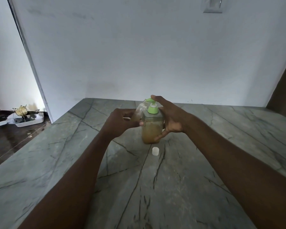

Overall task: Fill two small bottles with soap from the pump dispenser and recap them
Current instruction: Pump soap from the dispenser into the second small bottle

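Clear plastic small bottle (pixel 139 113) gripped in left hand (pixel 122 123), tilted, open neck brought up under the green pump spout (pixel 149 100). Some brownish soap apparently already in its lower part. Right hand (pixel 170 117) wrapped round pump dispenser (pixel 151 129): thumb low against the front of the body, forefinger laid over the pump head, remaining fingers hidden behind. Dispenser upright on grey-green veined stone counter (pixel 205 162), more than half full of murky amber soap. White cap (pixel 155 151) loose on the counter just in front of the dispenser, apart from both hands. Second bottle not in view.

Risks, as judged:
- Neck narrow, spout only roughly aligned; soap likely to run down the outside of the bottle and onto the fingers if pressed off-centre.
- Soapy grip: bottle liable to slip or tip further.
- Hard downward press on a one-handed hold: dispenser liable to rock or slide on smooth stone.
- Cap close to the dispenser base; easily knocked or dripped on.
- Overfill hard to judge through the fingers.
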